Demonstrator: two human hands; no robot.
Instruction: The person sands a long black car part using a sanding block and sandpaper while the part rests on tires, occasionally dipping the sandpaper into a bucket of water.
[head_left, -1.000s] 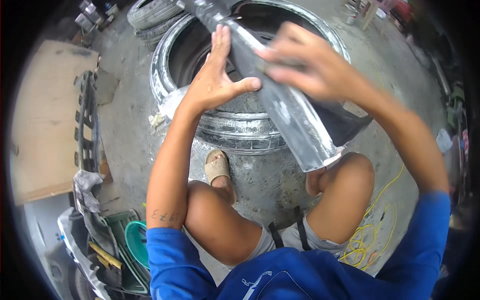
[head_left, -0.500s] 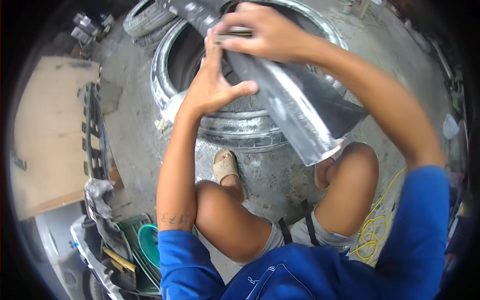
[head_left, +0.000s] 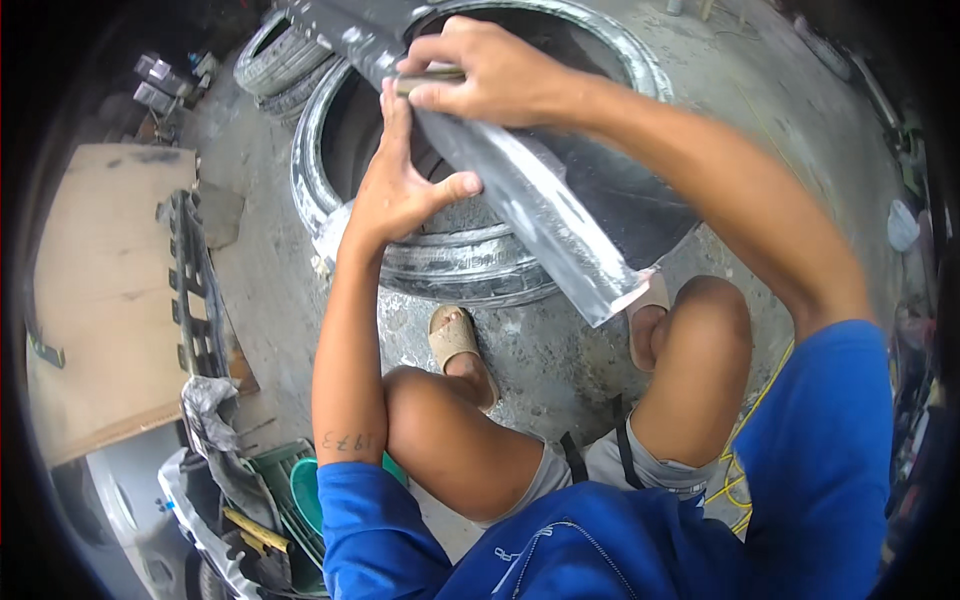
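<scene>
Long grey panel [head_left: 520, 195], seemingly plastic, slants across black rubber tyre [head_left: 450, 262]. Likely light, stiff, dust-slick; hold by edges. Left hand [head_left: 395, 195] spread against panel; right hand [head_left: 480, 75] pinching thin dark pad [head_left: 430, 80].

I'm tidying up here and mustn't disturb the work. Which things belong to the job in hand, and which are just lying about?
In the job:
panel, left hand on it
pad, in the right hand
large tyre, under the panel

Apparently just lying about:
stacked tyres
tan board
yellow cord
green basin
</scene>
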